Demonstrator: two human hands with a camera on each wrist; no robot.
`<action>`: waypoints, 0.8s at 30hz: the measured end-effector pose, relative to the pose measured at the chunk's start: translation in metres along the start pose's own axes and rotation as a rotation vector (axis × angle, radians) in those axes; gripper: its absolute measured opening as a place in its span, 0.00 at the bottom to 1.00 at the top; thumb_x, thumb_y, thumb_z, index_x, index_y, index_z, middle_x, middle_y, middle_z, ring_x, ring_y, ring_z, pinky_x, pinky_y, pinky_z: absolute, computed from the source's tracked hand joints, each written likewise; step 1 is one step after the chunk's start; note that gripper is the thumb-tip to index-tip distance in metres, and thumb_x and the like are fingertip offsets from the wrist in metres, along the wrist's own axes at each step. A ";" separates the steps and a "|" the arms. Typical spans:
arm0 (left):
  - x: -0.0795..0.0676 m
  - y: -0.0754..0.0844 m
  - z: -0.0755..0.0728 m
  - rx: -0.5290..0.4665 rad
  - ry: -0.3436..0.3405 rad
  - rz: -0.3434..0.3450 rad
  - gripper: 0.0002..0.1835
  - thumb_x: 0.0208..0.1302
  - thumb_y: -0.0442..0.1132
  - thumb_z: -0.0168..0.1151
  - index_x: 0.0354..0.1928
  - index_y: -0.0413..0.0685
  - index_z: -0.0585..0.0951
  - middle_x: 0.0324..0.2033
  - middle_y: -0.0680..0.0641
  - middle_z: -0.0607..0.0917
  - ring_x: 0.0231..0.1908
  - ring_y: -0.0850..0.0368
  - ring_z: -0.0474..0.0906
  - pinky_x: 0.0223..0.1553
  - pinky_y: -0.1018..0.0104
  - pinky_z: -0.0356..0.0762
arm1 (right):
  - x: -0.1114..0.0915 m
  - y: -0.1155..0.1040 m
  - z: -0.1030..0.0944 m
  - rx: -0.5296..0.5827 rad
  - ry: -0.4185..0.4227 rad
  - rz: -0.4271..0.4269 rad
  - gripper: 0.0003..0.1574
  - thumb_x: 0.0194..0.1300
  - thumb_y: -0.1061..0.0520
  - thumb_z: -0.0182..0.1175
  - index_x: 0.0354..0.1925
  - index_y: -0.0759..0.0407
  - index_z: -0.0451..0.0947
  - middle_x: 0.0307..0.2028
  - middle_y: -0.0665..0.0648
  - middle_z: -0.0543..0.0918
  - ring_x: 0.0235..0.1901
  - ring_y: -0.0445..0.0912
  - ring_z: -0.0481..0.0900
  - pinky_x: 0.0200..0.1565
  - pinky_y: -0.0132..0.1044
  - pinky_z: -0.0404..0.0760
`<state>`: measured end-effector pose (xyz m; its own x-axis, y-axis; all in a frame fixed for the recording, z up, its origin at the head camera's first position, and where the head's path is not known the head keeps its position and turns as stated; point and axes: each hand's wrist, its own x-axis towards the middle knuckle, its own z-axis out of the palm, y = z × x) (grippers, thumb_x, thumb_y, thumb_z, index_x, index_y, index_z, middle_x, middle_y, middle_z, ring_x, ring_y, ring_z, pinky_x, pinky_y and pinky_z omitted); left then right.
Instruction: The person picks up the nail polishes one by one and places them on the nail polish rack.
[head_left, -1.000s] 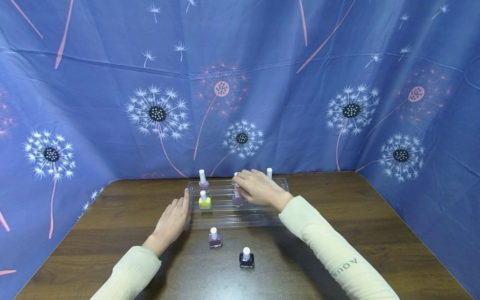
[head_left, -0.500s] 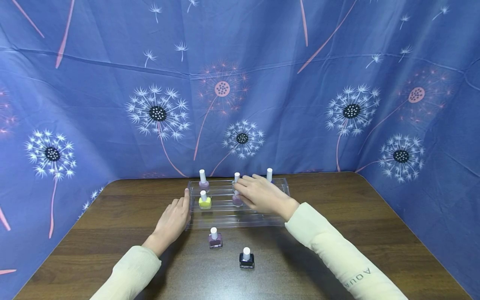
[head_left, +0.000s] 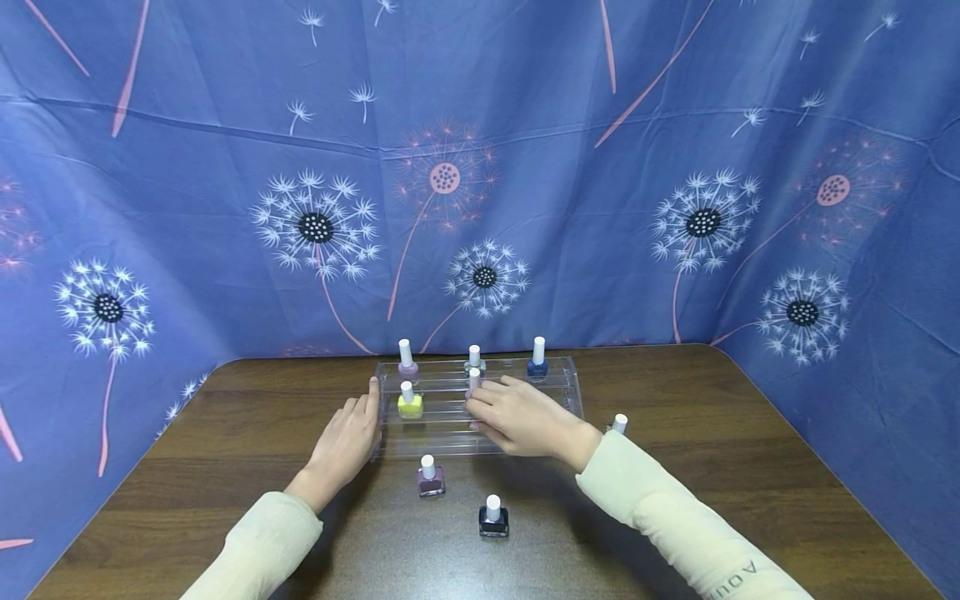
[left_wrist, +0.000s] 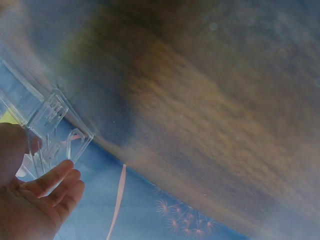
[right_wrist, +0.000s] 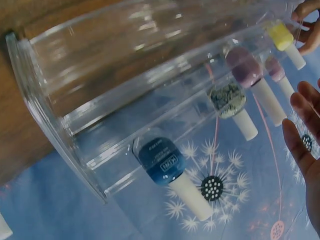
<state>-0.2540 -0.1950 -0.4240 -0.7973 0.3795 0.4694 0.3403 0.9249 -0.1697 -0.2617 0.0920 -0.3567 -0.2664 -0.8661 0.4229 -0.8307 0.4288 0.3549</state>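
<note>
A clear tiered rack (head_left: 442, 442) holds several nail polish bottles. My left hand (head_left: 347, 437) grips its left end panel, thumb and a finger on either side in the left wrist view. My right hand (head_left: 528, 421) is in front of the middle tier, fingers extended and apart from the mauve nail polish bottle (right_wrist: 243, 66) beside them. In the head view that hand hides most of this bottle; its white cap shows. A yellow bottle (head_left: 410, 406) stands left on the same tier. Along the back tier are lilac (head_left: 407, 368), glittery (right_wrist: 227, 100) and blue (right_wrist: 161, 161) bottles.
On the wooden table (head_left: 390, 550) in front of the rack stand a purple bottle (head_left: 431, 481) and a black bottle (head_left: 492, 521). Another white-capped bottle (head_left: 619, 423) is partly behind my right sleeve. A blue dandelion-print cloth (head_left: 570, 208) hangs behind the table.
My right hand has moved down and toward the front of the rack, uncovering the glittery and blue bottles. A white cap shows beyond the right sleeve. My left hand has not moved.
</note>
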 end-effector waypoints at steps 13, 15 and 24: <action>0.000 -0.001 0.002 -0.008 0.016 0.003 0.40 0.51 0.37 0.63 0.63 0.26 0.57 0.36 0.40 0.78 0.37 0.47 0.76 0.34 0.58 0.76 | -0.010 -0.016 0.004 0.013 -0.030 -0.058 0.07 0.60 0.51 0.56 0.37 0.50 0.73 0.32 0.44 0.77 0.35 0.40 0.74 0.36 0.34 0.76; 0.000 -0.001 0.003 -0.008 0.017 0.004 0.40 0.51 0.37 0.63 0.63 0.26 0.57 0.37 0.40 0.78 0.37 0.46 0.76 0.35 0.58 0.76 | -0.011 -0.018 0.004 0.025 -0.036 -0.063 0.06 0.61 0.51 0.54 0.37 0.50 0.73 0.32 0.44 0.77 0.35 0.40 0.74 0.37 0.34 0.76; 0.000 -0.001 0.002 -0.004 0.024 0.005 0.39 0.52 0.37 0.62 0.63 0.26 0.58 0.36 0.40 0.78 0.36 0.47 0.75 0.34 0.59 0.76 | -0.014 -0.027 0.000 0.031 -0.050 -0.102 0.07 0.63 0.50 0.51 0.37 0.50 0.73 0.32 0.44 0.77 0.36 0.40 0.74 0.39 0.35 0.76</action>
<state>-0.2556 -0.1957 -0.4254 -0.7833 0.3834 0.4893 0.3465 0.9228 -0.1685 -0.2355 0.0925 -0.3717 -0.2028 -0.9170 0.3436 -0.8692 0.3302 0.3680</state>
